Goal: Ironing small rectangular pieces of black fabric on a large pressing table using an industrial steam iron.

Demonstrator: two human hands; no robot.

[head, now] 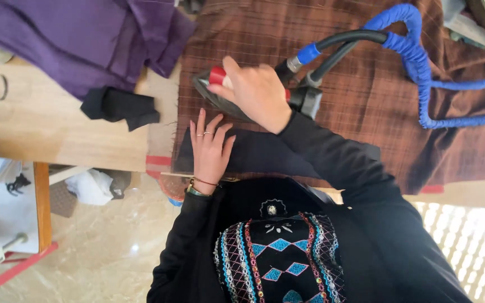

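With the right hand closed on the steam iron and the left hand flat, holding nothing, on dark fabric at the table's near edge, those fingertips, seemingly close to the soleplate, risk a burn.

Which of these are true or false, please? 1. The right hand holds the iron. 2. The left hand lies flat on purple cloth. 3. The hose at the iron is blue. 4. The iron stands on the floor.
1. True: the right hand grips the iron by its handle.
2. False: the left hand lies flat on a dark cloth piece; the purple cloth lies apart.
3. True: the blue hose leads to the iron.
4. False: it rests on the brown checked cloth.
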